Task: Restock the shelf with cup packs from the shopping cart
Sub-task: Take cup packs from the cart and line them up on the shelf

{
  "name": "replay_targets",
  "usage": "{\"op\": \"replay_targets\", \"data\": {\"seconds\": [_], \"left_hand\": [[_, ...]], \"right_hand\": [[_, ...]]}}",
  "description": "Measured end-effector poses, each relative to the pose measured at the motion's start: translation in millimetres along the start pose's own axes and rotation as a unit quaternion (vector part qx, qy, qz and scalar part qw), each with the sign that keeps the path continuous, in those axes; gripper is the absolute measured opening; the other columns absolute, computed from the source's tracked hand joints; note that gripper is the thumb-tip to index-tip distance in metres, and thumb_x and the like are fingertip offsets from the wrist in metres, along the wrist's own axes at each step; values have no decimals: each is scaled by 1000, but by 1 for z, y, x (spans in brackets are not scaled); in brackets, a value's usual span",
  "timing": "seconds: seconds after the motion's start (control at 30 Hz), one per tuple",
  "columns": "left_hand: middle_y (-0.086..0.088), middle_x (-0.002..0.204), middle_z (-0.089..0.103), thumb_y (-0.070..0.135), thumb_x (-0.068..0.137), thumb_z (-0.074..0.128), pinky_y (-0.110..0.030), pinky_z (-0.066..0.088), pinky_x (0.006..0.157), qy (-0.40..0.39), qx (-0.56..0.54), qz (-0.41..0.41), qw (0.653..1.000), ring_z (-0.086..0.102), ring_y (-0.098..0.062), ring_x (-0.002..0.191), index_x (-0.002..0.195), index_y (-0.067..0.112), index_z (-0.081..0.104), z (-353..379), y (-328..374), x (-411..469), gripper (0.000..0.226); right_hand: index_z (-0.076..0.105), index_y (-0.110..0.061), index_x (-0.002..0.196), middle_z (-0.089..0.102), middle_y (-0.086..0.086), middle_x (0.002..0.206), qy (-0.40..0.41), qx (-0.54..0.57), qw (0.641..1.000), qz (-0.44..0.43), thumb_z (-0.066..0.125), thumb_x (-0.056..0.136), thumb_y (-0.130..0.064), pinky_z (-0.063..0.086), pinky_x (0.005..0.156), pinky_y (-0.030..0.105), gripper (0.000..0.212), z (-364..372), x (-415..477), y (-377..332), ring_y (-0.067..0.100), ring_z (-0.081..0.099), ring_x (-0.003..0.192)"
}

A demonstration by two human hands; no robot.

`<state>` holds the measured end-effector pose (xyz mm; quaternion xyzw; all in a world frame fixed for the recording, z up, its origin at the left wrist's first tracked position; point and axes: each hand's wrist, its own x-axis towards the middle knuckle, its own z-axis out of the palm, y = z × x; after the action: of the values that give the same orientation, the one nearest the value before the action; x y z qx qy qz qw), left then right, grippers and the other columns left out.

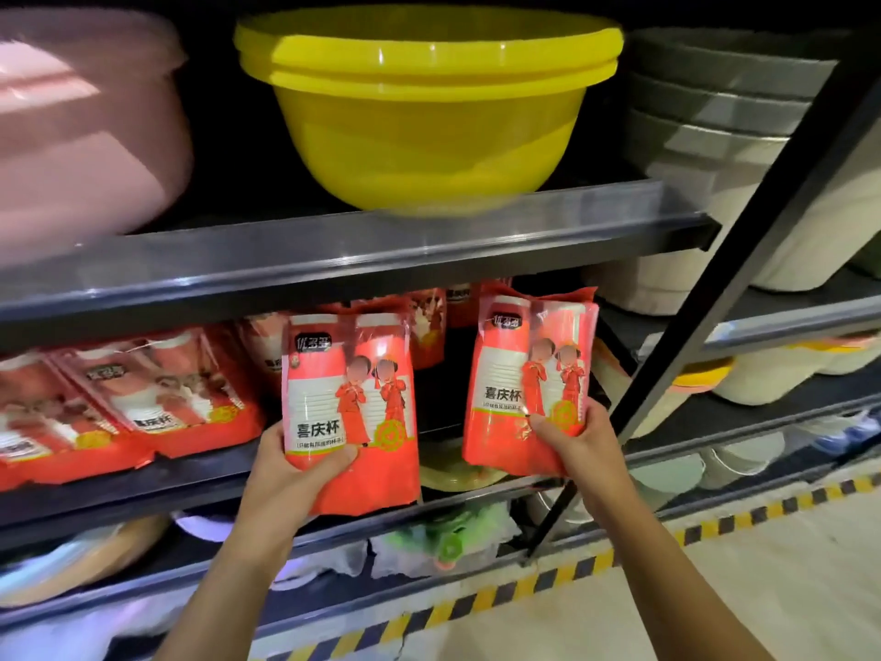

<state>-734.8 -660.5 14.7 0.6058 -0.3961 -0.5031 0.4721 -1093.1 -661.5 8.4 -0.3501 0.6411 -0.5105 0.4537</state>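
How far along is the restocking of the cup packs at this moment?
Done: several red cup packs already lie on the shelf at the left. In hand: the left hand grips one pack and the right hand grips a second pack, both upright in front of the shelf. Left: neither pack is set down yet; the cart is out of view, so the remainder is unknown.

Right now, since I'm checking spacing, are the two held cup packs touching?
Apart: the head view shows a dark gap between the left pack and the right pack.
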Motion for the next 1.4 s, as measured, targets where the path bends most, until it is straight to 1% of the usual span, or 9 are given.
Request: {"op": "replay_targets", "data": {"seconds": [0.3, 0.47, 0.57, 0.67, 0.83, 1.0, 1.17, 1.3, 1.4], "left_hand": [[8, 115, 77, 49, 53, 101, -35, 63, 71, 93, -5, -9, 996, 77, -16, 101, 132, 35, 55, 20, 1, -6, 93], [18, 105, 78, 37, 65, 97, -21, 61, 57, 116, -19, -8, 993, 77, -3, 90, 119, 42, 58, 39, 3, -4, 67], [23, 102, 77, 30, 73, 95, -17, 59, 55, 128, -29, -6, 991, 76, 1, 90, 120, 42, 57, 48, 3, -4, 61], [24, 104, 77, 34, 70, 96, -17, 60, 56, 128, -38, 1, 991, 76, 1, 92, 123, 43, 54, 54, 4, -4, 68], [22, 109, 77, 44, 58, 98, -19, 61, 59, 124, -44, 10, 991, 76, -1, 95, 126, 42, 55, 61, 6, -7, 81], [22, 107, 77, 45, 54, 96, -17, 60, 60, 127, -39, 22, 991, 76, -1, 94, 122, 40, 56, 67, 10, -7, 79], [17, 109, 78, 33, 62, 101, -22, 63, 64, 115, -44, 23, 992, 77, -6, 97, 129, 33, 56, 76, 10, -4, 80], [8, 116, 79, 46, 51, 98, -39, 64, 84, 85, -45, 19, 995, 77, -14, 105, 131, 30, 55, 92, 6, 3, 92], [9, 113, 79, 45, 49, 98, -29, 63, 80, 51, -33, 30, 998, 77, -10, 103, 127, 33, 54, 116, 2, 9, 91]], "right_hand": [[44, -9, 140, 74, 5, 117, -62, -55, 996, -35, 91, 78, -7, 61, 85, 34, 78, 15, 123, -11, 18, 75, 103], [55, -15, 141, 75, -6, 113, -96, -79, 992, -27, 92, 78, -23, 50, 60, 2, 74, 30, 166, -16, -4, 72, 88], [43, -35, 141, 64, -20, 114, -73, -65, 993, -72, 94, 74, -10, 50, 82, 13, 88, 38, 187, -17, -7, 62, 98], [39, -30, 148, 60, -13, 127, -84, -88, 989, -86, 96, 74, -27, 47, 99, 32, 94, 42, 203, -19, 11, 60, 114], [46, -23, 149, 62, -9, 131, -83, -118, 984, -100, 95, 73, -41, 44, 95, 30, 92, 51, 221, -18, 10, 58, 115], [45, -16, 153, 59, 7, 146, -70, -142, 981, -113, 93, 78, -24, 45, 103, 32, 89, 55, 224, -20, 25, 58, 134], [41, -13, 154, 51, 12, 151, 26, -164, 986, -26, 93, 76, -35, 46, 115, 46, 96, 39, 174, -38, 32, 48, 142], [50, -13, 143, 74, -7, 109, -162, -39, 986, -16, 83, 89, -38, 62, 79, 24, 68, 34, 92, -30, 6, 73, 102], [48, -25, 145, 72, -8, 121, -308, -46, 950, -20, 83, 87, -45, 62, 78, 22, 71, 41, 59, -30, 2, 74, 104]]}}
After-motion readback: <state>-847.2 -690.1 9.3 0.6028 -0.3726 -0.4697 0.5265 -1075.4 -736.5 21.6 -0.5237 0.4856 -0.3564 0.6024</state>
